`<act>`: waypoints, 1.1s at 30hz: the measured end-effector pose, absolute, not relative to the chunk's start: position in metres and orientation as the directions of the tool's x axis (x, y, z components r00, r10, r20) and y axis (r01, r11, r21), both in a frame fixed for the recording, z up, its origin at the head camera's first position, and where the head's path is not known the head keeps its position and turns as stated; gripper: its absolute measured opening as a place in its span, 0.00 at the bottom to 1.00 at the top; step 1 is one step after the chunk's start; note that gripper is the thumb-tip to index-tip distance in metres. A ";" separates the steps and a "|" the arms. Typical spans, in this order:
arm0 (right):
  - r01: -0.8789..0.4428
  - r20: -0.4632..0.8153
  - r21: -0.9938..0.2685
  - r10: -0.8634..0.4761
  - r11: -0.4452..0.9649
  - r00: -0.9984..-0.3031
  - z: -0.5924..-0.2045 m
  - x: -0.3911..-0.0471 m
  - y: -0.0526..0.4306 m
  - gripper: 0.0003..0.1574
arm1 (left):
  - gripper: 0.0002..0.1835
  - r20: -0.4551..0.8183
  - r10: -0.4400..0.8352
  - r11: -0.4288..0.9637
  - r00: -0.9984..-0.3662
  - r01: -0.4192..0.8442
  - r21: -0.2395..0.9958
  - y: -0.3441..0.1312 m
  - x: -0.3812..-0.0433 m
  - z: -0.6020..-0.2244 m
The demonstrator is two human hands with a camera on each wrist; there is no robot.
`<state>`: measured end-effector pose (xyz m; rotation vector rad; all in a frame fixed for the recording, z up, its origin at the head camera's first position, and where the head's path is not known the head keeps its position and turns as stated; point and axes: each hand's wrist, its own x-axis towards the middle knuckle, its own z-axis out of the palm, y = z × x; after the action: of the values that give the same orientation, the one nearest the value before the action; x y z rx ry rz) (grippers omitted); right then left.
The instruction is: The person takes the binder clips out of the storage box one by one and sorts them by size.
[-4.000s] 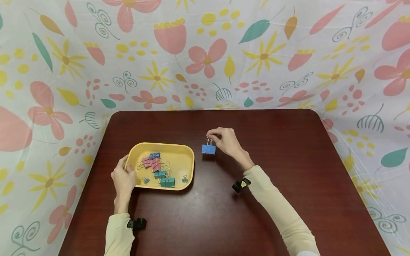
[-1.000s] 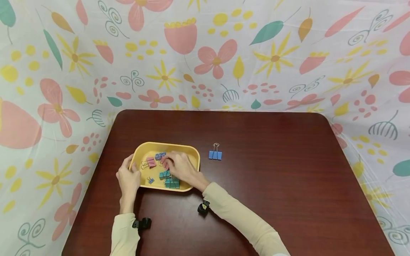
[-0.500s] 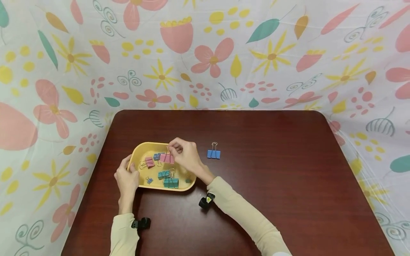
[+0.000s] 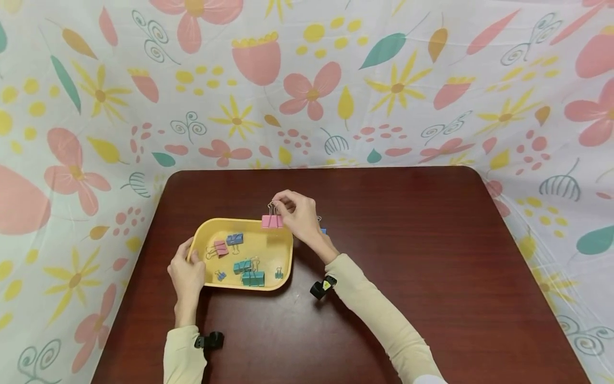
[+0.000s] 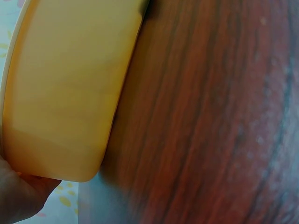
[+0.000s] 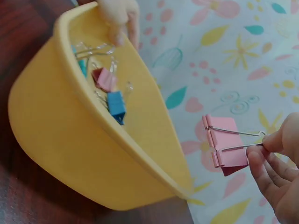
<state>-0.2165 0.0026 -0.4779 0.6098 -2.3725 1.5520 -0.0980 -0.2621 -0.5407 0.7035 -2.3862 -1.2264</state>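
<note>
My right hand [image 4: 298, 215] pinches the wire handle of a pink binder clip [image 4: 272, 221], which hangs over the far right corner of a yellow tray [image 4: 283, 285]. In the right wrist view that pink clip has both handles between thumb and fingers, apart from the tray wall. My left hand [image 4: 187, 277] grips the tray's left end, thumb over the rim. Inside lie a smaller pink binder clip [image 4: 220, 248], a blue clip [image 4: 235, 239], two teal clips, one of them larger [image 4: 253, 278], and tiny blue [image 4: 220, 276] and teal [image 4: 279, 273] ones.
A large blue binder clip [image 4: 323, 231] rests on the table right of the tray, mostly hidden behind my right wrist. The dark brown table [image 4: 408, 240] meets a flower-printed cloth [image 4: 360, 117] at its far and side edges.
My right hand set a blue binder clip down on the table, reached into the tray, and lifted out the pink clip, moving up and right. The left hand keeps its grip on the tray.
</note>
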 end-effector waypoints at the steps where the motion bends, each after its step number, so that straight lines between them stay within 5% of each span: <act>1: -0.466 0.419 -0.814 -0.206 0.346 -0.884 -0.477 -0.218 0.005 0.04 | 0.21 0.091 -0.580 0.496 -0.809 -0.263 0.827 -0.262 -0.098 -0.541; 33: -0.344 0.411 -0.762 -0.001 0.549 -0.912 -0.483 -0.232 0.136 0.04 | 0.21 0.083 -0.577 0.493 -0.813 -0.266 0.828 -0.257 -0.094 -0.537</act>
<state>-0.2319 0.1362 -0.4828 0.2824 -2.4258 1.3077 -0.0941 -0.2574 -0.5372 0.7051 -2.3924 -1.2372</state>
